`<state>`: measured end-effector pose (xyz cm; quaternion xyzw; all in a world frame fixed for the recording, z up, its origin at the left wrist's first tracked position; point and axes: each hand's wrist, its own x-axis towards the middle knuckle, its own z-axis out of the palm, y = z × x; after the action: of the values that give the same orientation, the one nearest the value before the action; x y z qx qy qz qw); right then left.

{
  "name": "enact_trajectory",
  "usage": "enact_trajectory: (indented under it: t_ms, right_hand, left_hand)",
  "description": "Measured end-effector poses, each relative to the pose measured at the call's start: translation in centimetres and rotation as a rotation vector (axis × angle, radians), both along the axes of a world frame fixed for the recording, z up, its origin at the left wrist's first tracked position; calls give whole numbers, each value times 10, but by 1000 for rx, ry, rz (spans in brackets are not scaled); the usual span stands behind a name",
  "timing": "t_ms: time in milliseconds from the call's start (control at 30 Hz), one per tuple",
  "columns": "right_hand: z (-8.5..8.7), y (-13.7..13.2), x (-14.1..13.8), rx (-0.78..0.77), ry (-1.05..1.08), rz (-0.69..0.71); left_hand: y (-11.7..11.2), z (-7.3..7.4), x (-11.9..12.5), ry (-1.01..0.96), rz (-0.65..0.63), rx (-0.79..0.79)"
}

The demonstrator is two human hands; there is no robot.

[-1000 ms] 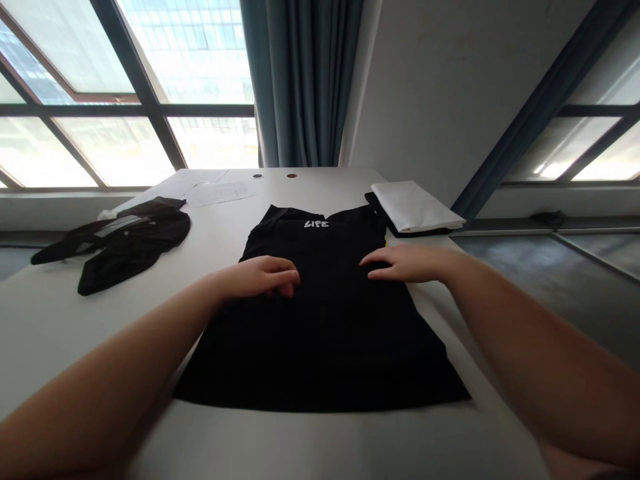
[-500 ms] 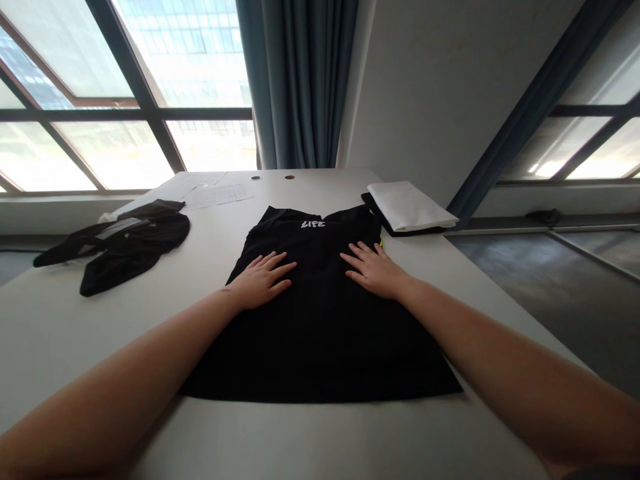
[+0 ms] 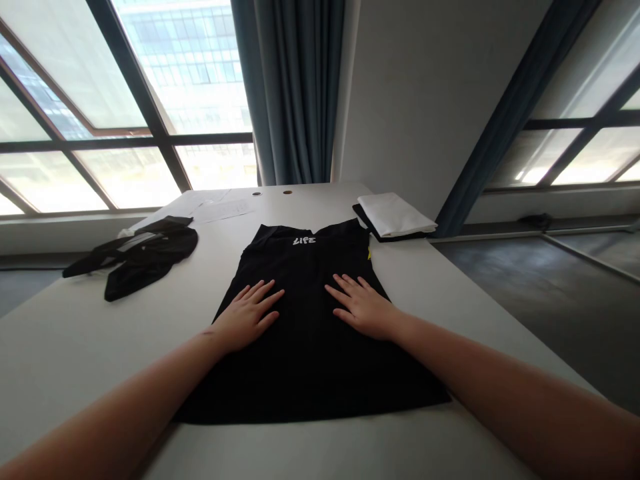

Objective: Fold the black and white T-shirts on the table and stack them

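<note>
A black garment, which looks like a shirt, lies spread flat with its wide hem towards me. White lettering shows near its narrower far end, and a bit of yellow peeks out at its right side. My left hand rests flat on the left half of the cloth, fingers spread. On the right half, my right hand lies palm down, its fingers also apart. Neither hand grips the fabric.
The garment is on a white table. A crumpled black garment lies at the left, near some paper sheets. At the far right, a folded white cloth sits on black fabric. Beyond hangs a blue-grey curtain.
Both hands have slid a little towards me over the black garment, staying flat and spread. The camera view has shifted slightly, moving the whole scene lower in the picture.
</note>
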<state>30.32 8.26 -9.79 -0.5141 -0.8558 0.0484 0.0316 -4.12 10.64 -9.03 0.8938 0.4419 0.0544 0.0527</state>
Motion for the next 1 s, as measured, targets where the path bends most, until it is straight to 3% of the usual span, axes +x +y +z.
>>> enact_trajectory:
  t_ms: [267, 467, 567, 633, 733, 833, 867, 933, 1000]
  right_hand:
    - [-1, -50, -10, -23, 41, -12]
    - [-1, -83, -16, -59, 80, -25]
    - [6, -98, -20, -83, 57, -46]
    - [20, -96, -21, -89, 39, -60]
    - [55, -57, -22, -3, 61, -83]
    - [89, 23, -20, 160, 107, -130]
    - [96, 52, -18, 137, 103, -158]
    - [98, 106, -12, -34, 69, -210]
    - [85, 145, -2, -103, 62, -264]
  left_hand:
    - [-57, 6, -9, 75, 35, -27]
    - [-96, -9, -19, 54, 7, 53]
    - [-109, -13, -27, 38, -25, 117]
    - [-106, -7, -30, 5, -21, 127]
    - [-71, 19, -23, -54, 43, 102]
    - [6, 51, 3, -32, 90, 155]
    - [36, 59, 15, -4, 113, 175]
    - [97, 68, 40, 46, 229, 154]
    - [147, 66, 62, 61, 292, 95]
